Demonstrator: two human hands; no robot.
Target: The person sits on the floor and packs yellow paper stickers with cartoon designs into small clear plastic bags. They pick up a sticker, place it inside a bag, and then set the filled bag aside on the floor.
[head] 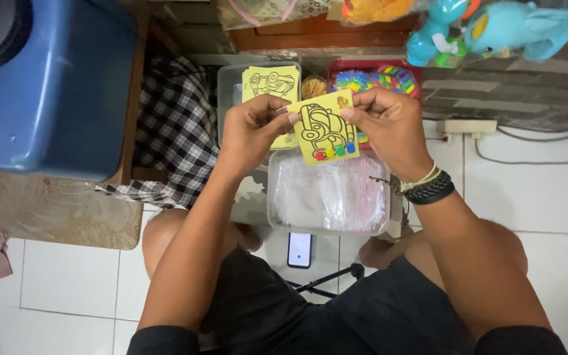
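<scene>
A small yellow card [326, 128] with a black outline drawing of a vehicle and a row of coloured dots along its lower edge is held up between both hands. My left hand [254, 128] pinches its left edge, my right hand [389, 121] its upper right corner. Behind it a clear container [228, 82] holds more yellow cards [271, 80] of the same kind. Below the card a clear plastic box [277, 220] is filled with small clear plastic bags [330, 190].
A red tray [335, 68] with colourful pieces sits behind my right hand. A blue tub [54, 85] rests on a wooden board at left, beside checked cloth [175, 125]. A phone [299, 250] lies on the tiled floor between my knees. Plush toys [494, 29] hang top right; a power strip [466, 126] lies at right.
</scene>
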